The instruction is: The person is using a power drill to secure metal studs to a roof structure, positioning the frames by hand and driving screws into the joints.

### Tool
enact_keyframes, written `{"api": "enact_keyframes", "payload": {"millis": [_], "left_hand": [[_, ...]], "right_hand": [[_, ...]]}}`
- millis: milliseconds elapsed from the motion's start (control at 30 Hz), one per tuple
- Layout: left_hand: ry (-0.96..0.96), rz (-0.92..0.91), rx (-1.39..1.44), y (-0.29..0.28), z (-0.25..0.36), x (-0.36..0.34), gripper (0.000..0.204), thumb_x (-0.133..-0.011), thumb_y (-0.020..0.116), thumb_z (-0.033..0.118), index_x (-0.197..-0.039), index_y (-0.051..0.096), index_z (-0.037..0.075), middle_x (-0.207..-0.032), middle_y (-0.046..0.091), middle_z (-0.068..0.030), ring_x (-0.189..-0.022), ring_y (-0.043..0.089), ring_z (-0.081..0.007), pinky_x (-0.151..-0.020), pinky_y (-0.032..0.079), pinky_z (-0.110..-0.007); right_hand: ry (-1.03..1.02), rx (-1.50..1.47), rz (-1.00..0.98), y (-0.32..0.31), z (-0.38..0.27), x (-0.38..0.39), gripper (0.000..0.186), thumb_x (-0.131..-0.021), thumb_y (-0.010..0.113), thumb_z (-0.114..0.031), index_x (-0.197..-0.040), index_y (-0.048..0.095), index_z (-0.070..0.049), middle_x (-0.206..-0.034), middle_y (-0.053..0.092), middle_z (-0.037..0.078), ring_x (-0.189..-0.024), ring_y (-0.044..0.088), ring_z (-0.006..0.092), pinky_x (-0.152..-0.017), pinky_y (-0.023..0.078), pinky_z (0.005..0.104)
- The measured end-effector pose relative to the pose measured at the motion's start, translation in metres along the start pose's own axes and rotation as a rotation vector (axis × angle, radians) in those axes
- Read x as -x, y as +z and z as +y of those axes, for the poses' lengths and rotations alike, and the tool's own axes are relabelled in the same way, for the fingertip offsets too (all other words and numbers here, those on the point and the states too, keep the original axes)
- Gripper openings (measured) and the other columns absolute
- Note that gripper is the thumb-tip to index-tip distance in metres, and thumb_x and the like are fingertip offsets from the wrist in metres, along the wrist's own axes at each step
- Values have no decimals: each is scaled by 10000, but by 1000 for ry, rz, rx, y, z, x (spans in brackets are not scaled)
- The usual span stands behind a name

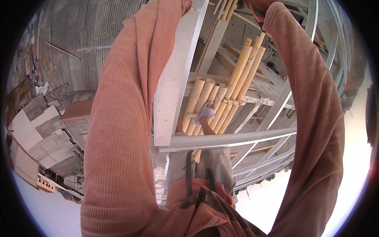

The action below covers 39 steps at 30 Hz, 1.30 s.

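Observation:
My left arm in a pink ribbed sleeve (122,106) reaches up beside a pale concrete beam (173,87). Its cuff meets the upper edge of the picture, and the hand itself is out of view. At the top right my right hand (263,4) shows only in part, its fingers cut off by the picture's edge. A small red and black object (259,18) lies against that hand; its kind cannot be made out. A silver metal channel (233,140) crosses in front of my waist.
My sandalled foot (206,112) stands on lashed bamboo poles (237,75), high above a cluttered lower level. Metal framing (276,114) runs along the right. Corrugated roofs (87,35) lie far below on the left. A metal edge strip (193,47) lines the beam.

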<state>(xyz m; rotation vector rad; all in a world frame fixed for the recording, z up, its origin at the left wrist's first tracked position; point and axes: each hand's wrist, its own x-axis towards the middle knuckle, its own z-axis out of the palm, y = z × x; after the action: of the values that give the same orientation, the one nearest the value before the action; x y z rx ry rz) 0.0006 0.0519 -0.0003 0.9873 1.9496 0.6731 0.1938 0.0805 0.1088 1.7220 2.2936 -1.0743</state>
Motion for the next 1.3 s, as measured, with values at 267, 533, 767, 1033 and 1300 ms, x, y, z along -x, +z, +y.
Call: {"api": "enact_keyframes", "payload": {"millis": [267,533,767,1033,1300], "left_hand": [[2,42,-3,-13,-1,5,721,-981,459,598,-1264,626,-44,-1285,638,-316,-1237,599,-460,-1053,437,-522],[12,60,-12,-23,4,9,740,-975,457,608,-1275,625,-47,-1299,633,-317,-1256,586,-467,-1066,430,-515],[-2,83,-22,-14,-2,4,767,-975,451,626,-1305,610,-48,-1306,626,-325,-1266,578,-475,-1065,440,-522],[3,93,-13,-15,0,-1,766,-976,454,622,-1298,606,-56,-1310,620,-329,-1270,569,-487,-1072,436,-526],[220,65,40,-1,-21,-14,618,-990,487,562,-1266,659,37,-1225,655,-312,-1194,614,-445,-981,485,-546]], "right_hand": [[-38,-10,6,6,-4,-3,273,-806,684,-134,-1064,701,-45,-895,708,120,-852,661,200,-723,522,356],[-114,-3,23,11,2,-5,298,-808,688,-136,-1091,707,-43,-912,718,129,-869,669,208,-737,527,360],[44,12,-46,8,-20,9,339,-812,693,-133,-1134,702,-27,-967,728,140,-915,670,204,-786,524,350],[0,-141,0,8,-17,9,354,-801,690,-102,-1133,691,19,-985,729,132,-945,657,181,-797,516,336],[-340,-71,-27,8,15,-11,413,-780,648,31,-1190,679,4,-1166,726,105,-1131,658,192,-937,515,287]]}}
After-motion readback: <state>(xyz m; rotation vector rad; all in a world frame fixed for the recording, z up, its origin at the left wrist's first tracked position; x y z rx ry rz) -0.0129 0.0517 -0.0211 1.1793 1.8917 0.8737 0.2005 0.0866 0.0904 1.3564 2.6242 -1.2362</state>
